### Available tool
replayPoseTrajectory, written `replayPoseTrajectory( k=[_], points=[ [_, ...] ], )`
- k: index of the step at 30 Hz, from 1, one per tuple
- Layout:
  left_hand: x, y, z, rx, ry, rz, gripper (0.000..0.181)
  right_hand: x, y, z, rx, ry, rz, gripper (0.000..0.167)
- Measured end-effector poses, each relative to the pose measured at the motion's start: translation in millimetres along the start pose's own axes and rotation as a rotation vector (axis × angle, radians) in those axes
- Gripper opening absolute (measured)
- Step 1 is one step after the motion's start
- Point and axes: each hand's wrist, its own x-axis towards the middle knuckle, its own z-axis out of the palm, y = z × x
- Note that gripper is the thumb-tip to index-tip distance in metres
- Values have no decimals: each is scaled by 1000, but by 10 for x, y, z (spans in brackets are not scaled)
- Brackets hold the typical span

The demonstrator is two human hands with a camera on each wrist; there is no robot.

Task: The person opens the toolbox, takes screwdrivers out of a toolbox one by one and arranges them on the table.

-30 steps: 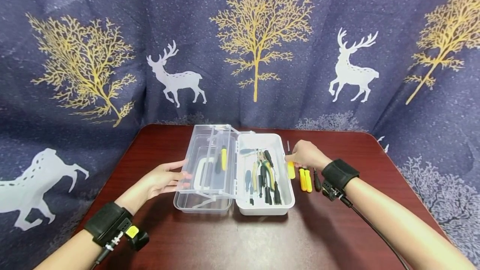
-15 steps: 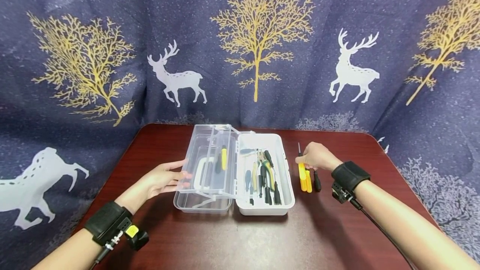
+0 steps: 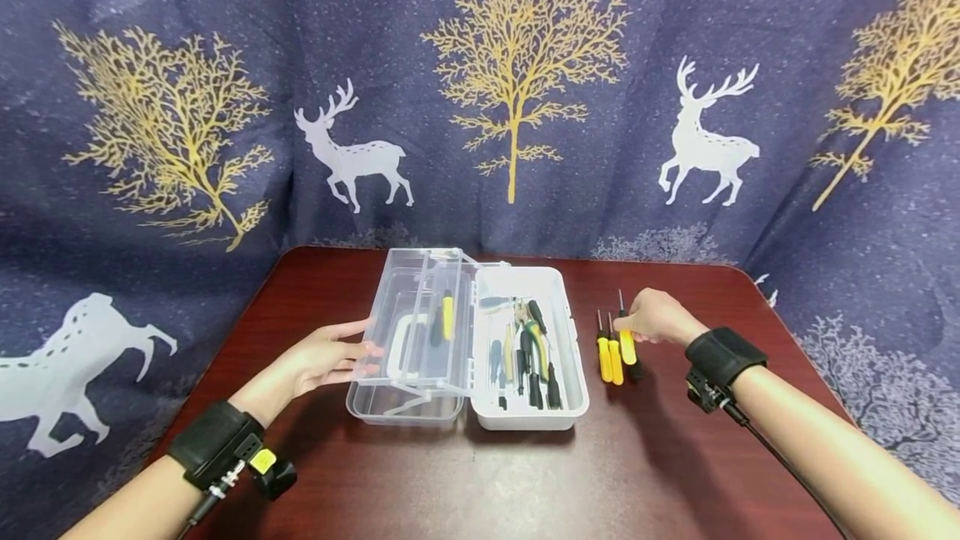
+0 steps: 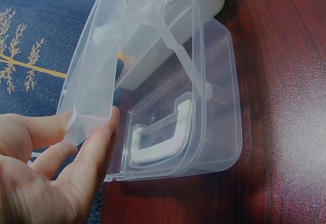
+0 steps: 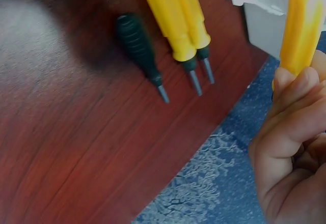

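Note:
My left hand grips the left end of a clear plastic tray, raised on hinged arms over the toolbox's clear lid. My right hand pinches a yellow-handled screwdriver near the top of its handle, its shaft pointing away from me. It hangs above the table, right of the toolbox. Below it lie two yellow screwdrivers side by side and a black one, which the held screwdriver partly hides in the head view. The toolbox's white base holds pliers and several dark-handled tools.
A yellow-handled tool shows through the clear tray. A white carrying handle sits on the lid. The dark red table runs back to a hanging blue cloth with deer and trees.
My right hand has moved right with the yellow screwdriver, from beside the white base, past the two lying yellow screwdrivers to over the black one. My left hand has stayed on the tray.

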Motion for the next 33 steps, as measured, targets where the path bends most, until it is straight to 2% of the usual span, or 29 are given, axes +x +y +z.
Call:
replayPoseTrajectory(
  k=[6,12,18,26,33],
  points=[
    [12,-6,4,2,2,-5,71,-34,125,16,-4,-2,13,40],
    [11,-8,6,-4,0,-13,72,-55,263,30,-61,6,-3,44],
    [-8,7,12,6,6,-13,71,-88,348,33,-62,-19,38,44],
    [-13,-10,-3,19,9,-23,71,-89,423,89,-126,8,52,43],
    [-3,3,1,6,5,-14,73,-69,520,191,-140,31,73,43]
  ],
)
